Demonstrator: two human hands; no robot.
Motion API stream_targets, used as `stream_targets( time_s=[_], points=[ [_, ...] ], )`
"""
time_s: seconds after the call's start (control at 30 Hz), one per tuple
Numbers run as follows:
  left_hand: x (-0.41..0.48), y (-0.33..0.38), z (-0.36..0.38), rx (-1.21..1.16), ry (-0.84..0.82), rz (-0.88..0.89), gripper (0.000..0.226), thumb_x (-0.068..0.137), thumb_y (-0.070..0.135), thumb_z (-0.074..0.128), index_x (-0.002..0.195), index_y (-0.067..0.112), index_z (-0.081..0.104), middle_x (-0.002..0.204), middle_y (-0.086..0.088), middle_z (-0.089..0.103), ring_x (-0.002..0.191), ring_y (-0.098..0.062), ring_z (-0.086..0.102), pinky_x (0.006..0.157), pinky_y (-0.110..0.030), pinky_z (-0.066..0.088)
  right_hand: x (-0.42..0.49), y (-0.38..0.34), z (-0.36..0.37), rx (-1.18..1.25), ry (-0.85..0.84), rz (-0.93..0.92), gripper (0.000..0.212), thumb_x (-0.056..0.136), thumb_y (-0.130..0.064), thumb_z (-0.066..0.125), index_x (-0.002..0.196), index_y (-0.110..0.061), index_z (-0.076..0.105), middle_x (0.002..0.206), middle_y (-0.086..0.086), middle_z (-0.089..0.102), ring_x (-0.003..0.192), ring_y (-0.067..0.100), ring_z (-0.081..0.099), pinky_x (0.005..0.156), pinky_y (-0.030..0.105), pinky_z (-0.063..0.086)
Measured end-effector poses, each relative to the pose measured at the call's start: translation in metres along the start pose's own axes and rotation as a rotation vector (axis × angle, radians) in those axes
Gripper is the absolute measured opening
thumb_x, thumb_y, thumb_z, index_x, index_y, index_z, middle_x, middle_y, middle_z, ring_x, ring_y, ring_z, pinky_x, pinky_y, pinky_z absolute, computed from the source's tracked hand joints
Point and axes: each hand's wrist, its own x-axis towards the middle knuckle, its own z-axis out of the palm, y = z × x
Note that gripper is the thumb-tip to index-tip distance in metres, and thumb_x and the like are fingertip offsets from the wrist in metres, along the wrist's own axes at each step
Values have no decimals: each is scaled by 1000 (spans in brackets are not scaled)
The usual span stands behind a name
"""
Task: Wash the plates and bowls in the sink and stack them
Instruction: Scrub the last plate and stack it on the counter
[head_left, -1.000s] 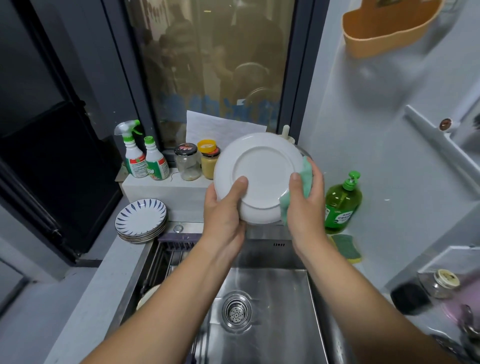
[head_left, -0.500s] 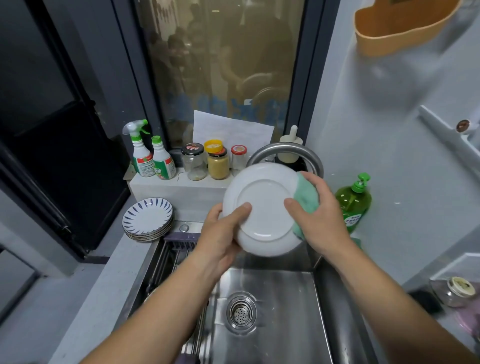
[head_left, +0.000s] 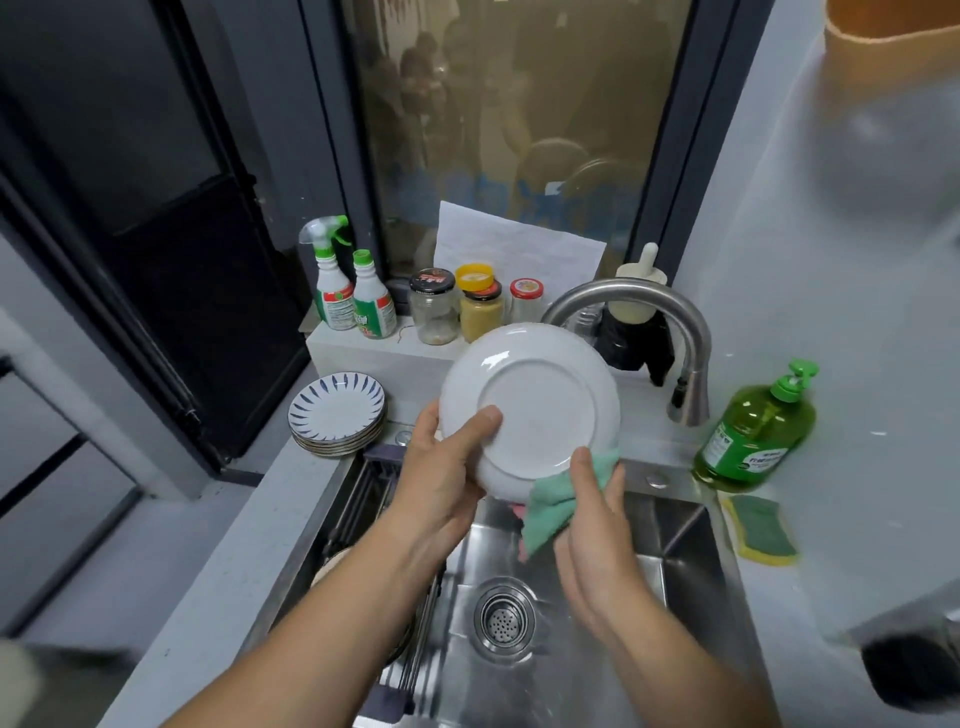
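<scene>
Okay, held the plate (head_left: 540, 410) up over the back edge of the sink (head_left: 685, 530), tipped nearly on edge, underside toward the camera. Clamped the left grip (head_left: 441, 478) on the lower-left rim, thumb flat across the underside, fingers hidden behind. Bunched a green cloth (head_left: 550, 512) in the right grip (head_left: 597, 525) and pressed it to the lower-right rim, thumb on the near face. Had both grips clenched along the bottom edge, left on plate, right on cloth, near each other but apart.

Spotted no water from the tap (head_left: 649, 306) just behind and right of the plate. Judged the step as wiping the rim, stacking not yet done.

Noted the stack of striped plates (head_left: 337, 410) on the tabletop (head_left: 218, 587) at the sink's back left corner, left of the held plate and well apart from it. Put the left grip nearer that stack, so judged the set-down as a leftward carry by the left grip alone, plate levelled first, right grip peeling off with the cloth. Found no long axis on a round plate; only the tilt to mind. Flagged a risk: wet rim, one thumb on the face, could slip on release.

Also noted a rack (head_left: 353, 509) along the sink's left side and a pale dish edge (head_left: 327, 566) under the left forearm, too hidden to name.
</scene>
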Motion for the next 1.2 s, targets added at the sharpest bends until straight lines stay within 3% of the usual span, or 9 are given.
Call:
stream_targets(
  time_s=[0.1,0.23,0.37,0.47,0.57,0.67,0.87,1.0,1.2],
  points=[
    [-1,9,-28,119,44,86,61,72,9,83,127,12,56,122,-20,72,108,-35,71,90,-53,57,13,3,8,138,-146,322,60,90,-62,49,136,-23,52,127,8,68,116,37,64,91,64,52],
    [11,24,-73,300,9,144,51,77,3,84,119,14,57,115,-11,72,108,-33,68,80,-42,62,36,1,25,228,-247,570,78,81,-69,59,134,-12,57,139,11,61,136,37,48,117,60,28],
    [28,44,-114,569,-116,144,48,86,-15,69,119,15,51,118,-12,61,103,-17,61,76,-19,53,66,2,62,140,-213,520,68,97,-65,36,133,-11,56,118,26,69,111,48,64,90,69,50],
    [43,69,-154,673,-298,-40,88,79,-16,76,144,27,35,136,1,54,109,1,61,87,-13,52,86,18,99,-61,-167,508,58,102,-51,41,133,-4,55,113,26,71,91,40,73,64,54,61],
    [72,88,-197,578,-359,-209,109,73,13,84,159,36,21,149,7,54,132,-13,57,114,-35,45,104,36,129,-260,-117,454,49,105,-44,40,126,-6,63,88,20,73,52,29,67,40,31,51],
    [111,97,-224,325,-267,-243,75,96,65,53,158,26,36,151,4,56,141,-16,51,119,-45,37,122,59,165,-498,-158,380,42,105,-42,40,118,-11,64,81,17,74,58,31,69,48,38,58],
    [173,105,-261,389,30,-134,74,83,74,63,135,21,61,134,-3,68,126,-23,63,113,-50,44,159,109,217,-1003,-226,66,40,106,-39,34,96,-25,70,93,5,73,86,29,70,80,47,59],
    [205,116,-282,534,146,-52,35,92,56,57,122,38,56,138,2,52,127,-14,52,91,-27,45,182,137,245,-1073,-189,132,43,104,-40,31,84,-19,63,91,9,69,78,28,62,73,37,52],
    [251,117,-309,744,228,-24,54,86,64,42,126,34,60,133,2,45,131,-17,40,118,-43,31,216,175,266,-1102,-197,202,41,107,-35,34,121,-5,59,111,8,62,97,27,57,83,35,46]
  ],
)
